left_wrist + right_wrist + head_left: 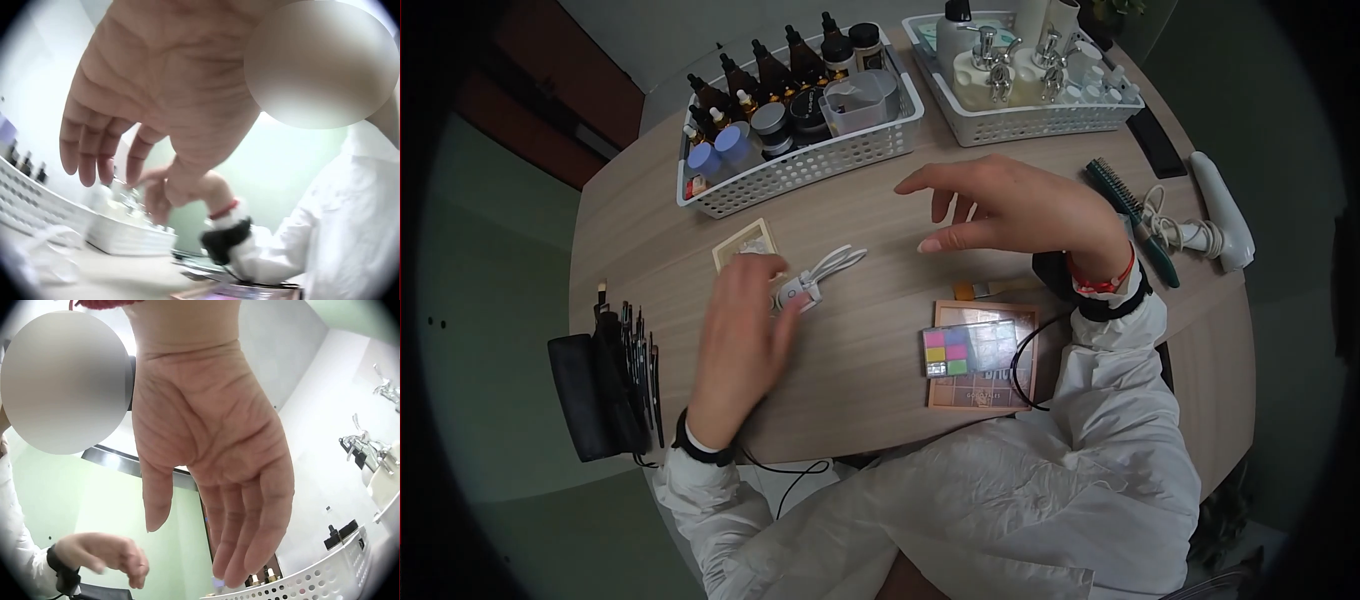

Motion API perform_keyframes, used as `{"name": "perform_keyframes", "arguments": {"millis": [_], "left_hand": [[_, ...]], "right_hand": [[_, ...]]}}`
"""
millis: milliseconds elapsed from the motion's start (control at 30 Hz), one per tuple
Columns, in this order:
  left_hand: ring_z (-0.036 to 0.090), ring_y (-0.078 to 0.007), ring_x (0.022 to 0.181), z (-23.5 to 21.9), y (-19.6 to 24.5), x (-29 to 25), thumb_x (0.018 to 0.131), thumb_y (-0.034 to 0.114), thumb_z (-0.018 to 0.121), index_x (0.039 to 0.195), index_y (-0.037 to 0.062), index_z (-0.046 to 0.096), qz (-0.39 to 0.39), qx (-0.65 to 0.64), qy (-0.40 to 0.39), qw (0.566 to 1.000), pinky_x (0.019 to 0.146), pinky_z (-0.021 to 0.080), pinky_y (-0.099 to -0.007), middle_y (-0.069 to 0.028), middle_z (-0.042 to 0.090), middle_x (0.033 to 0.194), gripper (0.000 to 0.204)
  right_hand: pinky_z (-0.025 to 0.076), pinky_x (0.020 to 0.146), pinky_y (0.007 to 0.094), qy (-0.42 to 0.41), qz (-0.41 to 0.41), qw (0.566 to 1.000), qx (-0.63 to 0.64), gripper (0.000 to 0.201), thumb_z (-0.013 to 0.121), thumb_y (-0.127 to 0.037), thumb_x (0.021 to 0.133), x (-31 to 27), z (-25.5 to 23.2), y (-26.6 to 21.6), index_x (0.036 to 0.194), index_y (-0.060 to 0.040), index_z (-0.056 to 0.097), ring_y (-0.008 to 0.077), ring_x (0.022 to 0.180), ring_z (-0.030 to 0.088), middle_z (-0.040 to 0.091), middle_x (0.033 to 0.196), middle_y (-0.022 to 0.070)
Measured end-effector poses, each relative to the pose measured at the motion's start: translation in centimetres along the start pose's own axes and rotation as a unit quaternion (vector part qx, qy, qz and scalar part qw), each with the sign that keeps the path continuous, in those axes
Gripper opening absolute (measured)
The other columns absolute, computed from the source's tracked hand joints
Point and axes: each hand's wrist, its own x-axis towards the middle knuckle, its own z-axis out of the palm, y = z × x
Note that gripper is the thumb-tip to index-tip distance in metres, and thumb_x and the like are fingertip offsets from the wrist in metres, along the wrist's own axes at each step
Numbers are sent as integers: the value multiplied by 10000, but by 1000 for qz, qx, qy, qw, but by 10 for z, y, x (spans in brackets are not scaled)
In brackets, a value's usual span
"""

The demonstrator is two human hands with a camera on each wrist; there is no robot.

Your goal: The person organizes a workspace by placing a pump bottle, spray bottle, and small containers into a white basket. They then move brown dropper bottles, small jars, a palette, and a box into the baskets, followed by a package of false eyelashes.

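Note:
My left hand (745, 335) hovers over the left middle of the table with fingers loosely bent and nothing in them. In the head view its fingertips overlap a bundled white cable (830, 265) and the lower edge of a small cream-framed box (745, 240). The left wrist view shows the left palm (169, 81) bare, with the white cable (56, 250) blurred below. My right hand (1010, 205) is raised over the right middle of the table, fingers relaxed. Its palm (212, 425) is bare in the right wrist view.
A white basket (810, 170) of dropper bottles and jars stands at the back, beside another basket (1040, 125) with pump bottles. Palettes (980, 390), a wooden-handled brush (965, 291), a green hairbrush (1135, 220) and a hair dryer (1220, 210) lie right; a brush roll (590, 395) lies left.

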Motion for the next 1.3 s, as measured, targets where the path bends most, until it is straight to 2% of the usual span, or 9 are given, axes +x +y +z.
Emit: {"name": "perform_keyframes", "arguments": {"millis": [100,167,233,300,700,867,1033,1133,1300], "left_hand": [[392,-398,1239,33,51,-3,684,339,767,1271,43,453,199,-40,-118,972,953,386,-449,-237,367,1349,728],[293,-459,1303,68,60,-1,543,519,779,1381,65,367,265,-5,-160,951,977,358,-504,-302,221,1437,1039],[271,-469,1313,90,69,1,436,618,761,1421,80,319,291,50,-204,933,962,352,-546,-333,183,1449,1206],[248,-439,1337,111,71,-2,342,576,821,1409,83,339,293,32,-195,936,923,359,-607,-323,211,1447,1270],[386,-391,1176,115,45,-11,444,438,829,1389,76,363,280,3,-151,948,899,394,-494,-273,385,1273,1115],[400,-405,1141,101,28,-24,446,446,825,1360,53,390,223,18,-121,967,947,402,-427,-288,392,1239,1085],[402,-418,1138,94,15,-35,463,457,829,1353,28,390,187,39,-97,977,984,382,-432,-305,394,1228,1081],[390,-439,1160,90,8,-39,490,470,827,1343,11,394,178,62,-89,978,1000,374,-443,-310,395,1231,1062],[377,-438,1206,85,2,-49,547,445,813,1322,-7,408,190,45,-80,978,995,395,-425,-280,397,1267,985]], "right_hand": [[520,665,328,8,17,999,26,504,706,-285,820,-1,-6,-1,1223,-44,523,242,776,646,649,863,133],[512,666,327,7,42,999,25,495,715,-246,814,-3,-11,-9,1225,-50,520,238,771,646,650,847,125],[501,663,325,9,24,999,26,493,715,-234,815,-4,-11,-8,1227,-50,518,230,760,644,648,830,119],[498,664,323,-3,46,998,43,500,718,-241,812,-5,-13,-12,1230,-52,517,220,757,641,646,824,114],[510,684,326,-31,39,998,24,515,720,-264,812,-1,-3,-9,1238,-61,515,229,775,650,656,838,117],[515,711,349,-69,47,996,17,561,741,-301,786,7,12,-2,1239,-56,516,242,830,649,653,906,135],[487,808,375,-239,56,969,-35,693,820,-333,658,14,45,7,1182,-2,509,313,922,616,610,1022,172],[472,853,381,-288,75,952,-69,684,831,-317,611,21,61,4,1108,23,505,339,956,578,583,1005,180],[448,873,394,-278,60,945,-163,790,869,-333,541,23,83,2,1139,1,476,365,1033,505,525,1085,188]]}}
